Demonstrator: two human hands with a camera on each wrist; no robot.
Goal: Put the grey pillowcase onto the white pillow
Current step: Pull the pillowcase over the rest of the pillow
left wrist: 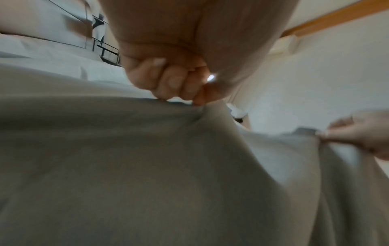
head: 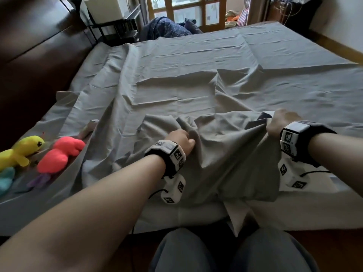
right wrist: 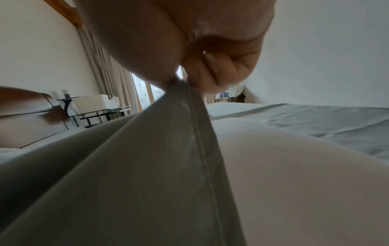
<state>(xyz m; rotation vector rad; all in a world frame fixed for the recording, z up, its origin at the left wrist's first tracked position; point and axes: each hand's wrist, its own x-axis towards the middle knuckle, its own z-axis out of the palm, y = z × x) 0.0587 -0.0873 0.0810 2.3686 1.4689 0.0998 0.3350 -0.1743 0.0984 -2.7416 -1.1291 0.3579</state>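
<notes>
The grey pillowcase [head: 225,154] lies bunched over the near edge of the bed. A white pillow [head: 237,214] pokes out beneath it at the front, and more of the pillow [right wrist: 294,174] bulges to the right in the right wrist view. My left hand [head: 180,141] grips the pillowcase [left wrist: 126,166] fabric with curled fingers [left wrist: 172,83]. My right hand [head: 282,122] holds the pillowcase's raised right edge, pinching a seamed fold [right wrist: 189,116] between thumb and fingers [right wrist: 212,73]. The cloth is stretched taut between both hands.
A creased grey sheet [head: 216,61] covers the bed. Yellow [head: 21,152] and pink [head: 59,156] plush toys lie at the near left. A dark headboard [head: 35,50] runs along the left, a black shelf [head: 117,26] stands behind it, and blue bedding [head: 170,28] lies beyond the bed.
</notes>
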